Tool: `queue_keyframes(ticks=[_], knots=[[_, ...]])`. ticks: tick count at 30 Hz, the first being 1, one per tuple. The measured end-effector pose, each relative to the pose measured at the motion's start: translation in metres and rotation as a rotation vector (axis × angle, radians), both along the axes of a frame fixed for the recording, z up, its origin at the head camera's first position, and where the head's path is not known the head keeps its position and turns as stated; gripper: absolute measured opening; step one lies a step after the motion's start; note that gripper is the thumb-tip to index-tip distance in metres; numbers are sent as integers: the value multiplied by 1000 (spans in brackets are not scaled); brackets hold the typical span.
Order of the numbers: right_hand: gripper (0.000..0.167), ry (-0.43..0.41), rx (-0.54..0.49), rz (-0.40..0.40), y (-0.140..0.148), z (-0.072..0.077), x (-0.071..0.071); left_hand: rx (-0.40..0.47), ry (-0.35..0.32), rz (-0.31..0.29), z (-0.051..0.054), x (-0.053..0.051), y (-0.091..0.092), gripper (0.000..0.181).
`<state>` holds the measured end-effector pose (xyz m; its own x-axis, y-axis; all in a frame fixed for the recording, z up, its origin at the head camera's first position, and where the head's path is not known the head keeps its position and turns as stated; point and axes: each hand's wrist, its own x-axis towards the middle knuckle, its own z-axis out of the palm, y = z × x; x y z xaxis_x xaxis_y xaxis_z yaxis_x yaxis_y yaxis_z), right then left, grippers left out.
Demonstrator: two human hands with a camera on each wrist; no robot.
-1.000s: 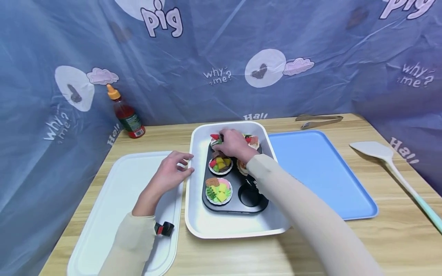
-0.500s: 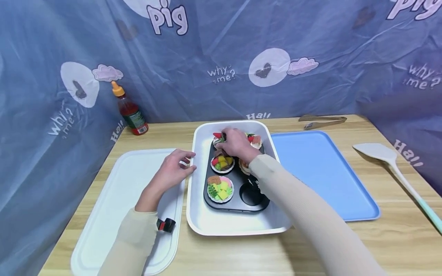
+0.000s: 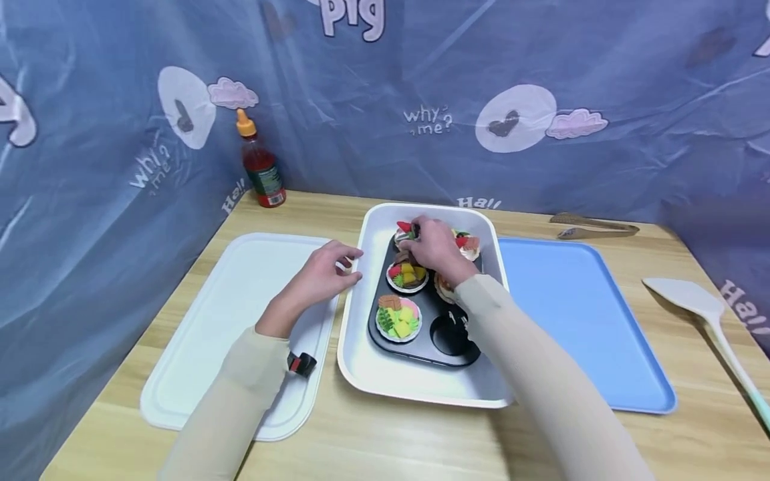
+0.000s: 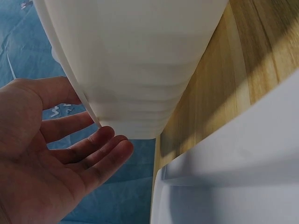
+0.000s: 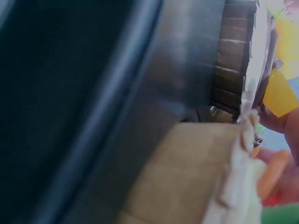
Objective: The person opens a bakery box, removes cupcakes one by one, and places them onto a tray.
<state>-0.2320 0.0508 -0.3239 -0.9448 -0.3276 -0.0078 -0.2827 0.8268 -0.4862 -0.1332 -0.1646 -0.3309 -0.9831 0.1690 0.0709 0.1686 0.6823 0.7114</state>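
Observation:
My right hand [image 3: 434, 242] reaches into the white bin [image 3: 421, 387], fingers curled at the fruit tart [image 3: 404, 228] with a red strawberry in the back left cup of the black muffin pan [image 3: 415, 347]. The palm hides part of that tart. Two more toy fruit tarts [image 3: 407, 275] sit in the left column, the front one [image 3: 400, 319] with yellow and green pieces. On the right are a back tart [image 3: 468, 246] and a partly covered middle tart [image 3: 444, 288]; the front right cup is bare. My left hand [image 3: 325, 270], fingers loosely bent, rests at the bin's left rim [image 4: 88, 105].
Left of the bin lies a white tray [image 3: 210, 334], with a blue tray [image 3: 577, 314] on the right. Metal tongs [image 3: 595, 227] and a white turner [image 3: 692, 297] lie beyond the blue tray. A red sauce bottle [image 3: 262, 167] stands at the back left before the blue curtain [image 3: 361, 147].
The head view has turned left, shifting everything rightward in the picture. Both hands keep about the same place relative to the bin; the right stays at the back left tart.

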Motion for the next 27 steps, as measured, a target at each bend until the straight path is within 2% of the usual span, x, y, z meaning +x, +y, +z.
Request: queue_keyframes(ticks=[4, 10, 13, 18, 27], knots=[[57, 1, -7, -24, 10, -3, 4, -7, -6, -33, -3, -3, 6, 39], [56, 12, 12, -18, 11, -10, 14, -16, -31, -19, -5, 7, 9, 39], [55, 19, 20, -23, 10, -10, 16, -12, -33, -14, -5, 9, 10, 39], [54, 29, 6, -16, 4, -6, 12, 0, 0, 4, -2, 8, 6, 40], [55, 47, 15, -18, 0, -3, 3, 4, 45, -12, -1, -1, 0, 39]])
